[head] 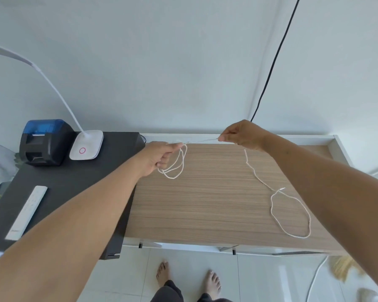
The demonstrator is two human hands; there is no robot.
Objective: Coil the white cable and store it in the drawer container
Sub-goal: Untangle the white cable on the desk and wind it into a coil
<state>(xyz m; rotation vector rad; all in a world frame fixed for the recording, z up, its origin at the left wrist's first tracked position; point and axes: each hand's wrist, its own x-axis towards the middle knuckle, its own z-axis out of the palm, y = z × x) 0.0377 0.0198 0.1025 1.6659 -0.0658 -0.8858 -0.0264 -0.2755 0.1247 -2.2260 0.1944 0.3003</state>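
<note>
The white cable [277, 205] runs across the wooden top [205, 203]. My left hand [159, 156] grips a small bundle of its loops, which hang below my fingers at the back left of the wood. My right hand [242, 135] pinches the cable further along, and a short stretch is pulled taut between both hands. From my right hand the loose tail drops onto the wood and ends in a wide loop near the front right. No drawer container shows in this view.
A dark desk [74, 182] adjoins the wood on the left, carrying a black and blue printer [44, 141], a white lamp base [86, 144] and a white remote [27, 212]. A black cord [271, 68] hangs down the wall. My bare feet stand on the tiled floor below.
</note>
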